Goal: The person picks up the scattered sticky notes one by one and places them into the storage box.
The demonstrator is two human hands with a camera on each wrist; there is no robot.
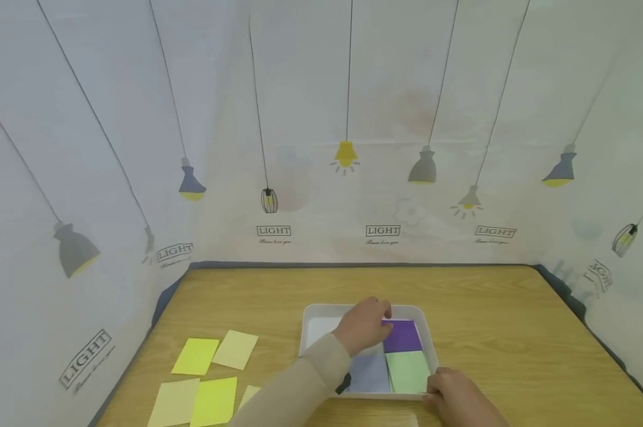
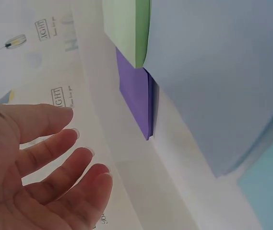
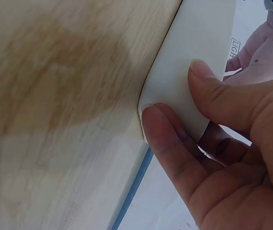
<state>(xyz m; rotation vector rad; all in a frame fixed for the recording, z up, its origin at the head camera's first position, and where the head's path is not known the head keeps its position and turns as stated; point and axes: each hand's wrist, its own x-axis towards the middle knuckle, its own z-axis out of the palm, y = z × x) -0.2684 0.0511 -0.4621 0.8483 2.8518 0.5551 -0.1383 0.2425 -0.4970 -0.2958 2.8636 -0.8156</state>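
A white tray (image 1: 313,326) lies on the wooden table. In its right part sit a purple paper pad (image 1: 403,337) at the back, a pale green pad (image 1: 409,372) in front of it and a grey-blue pad (image 1: 371,372) beside them. The left wrist view also shows a light blue pad (image 2: 270,184). My left hand (image 1: 365,324) hovers over the tray's back part near the purple pad, its fingers loosely bent with nothing between them. With my right hand (image 1: 456,394) I grip the tray's front right corner; the right wrist view shows thumb and fingers on its wall.
Left of the tray lie several yellow pads: a bright one (image 1: 195,356), a pale one (image 1: 236,349), and in front a pale (image 1: 174,403) and a bright one (image 1: 214,400). Another pale pad (image 1: 248,394) is partly behind my left sleeve. A lamp-printed cloth (image 1: 321,237) encloses the table.
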